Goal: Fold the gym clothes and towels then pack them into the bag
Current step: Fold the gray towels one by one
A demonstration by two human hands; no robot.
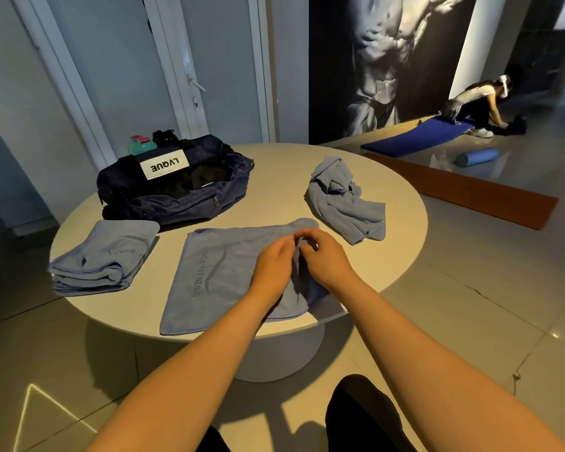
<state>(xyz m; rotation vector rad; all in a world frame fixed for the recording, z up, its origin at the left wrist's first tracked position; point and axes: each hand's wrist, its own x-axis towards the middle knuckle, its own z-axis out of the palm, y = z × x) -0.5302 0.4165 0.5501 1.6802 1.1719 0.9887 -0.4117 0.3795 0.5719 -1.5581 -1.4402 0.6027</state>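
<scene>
A blue towel (222, 269) lies spread on the round table (402, 230) in front of me, its near edge hanging over the rim. My left hand (271, 265) and my right hand (327, 259) meet above its right part, and both pinch a raised fold of the cloth between them. A folded blue towel (105, 256) sits at the left. A crumpled blue towel (346, 200) lies at the right. The dark navy bag (177, 187) stands open at the back left of the table.
A green bottle (142, 145) and a black item (165, 137) stand behind the bag. On the floor to the right lie an orange mat (470, 190), a blue mat (418, 138) and a blue roller (477, 157), where a person (480, 106) crouches.
</scene>
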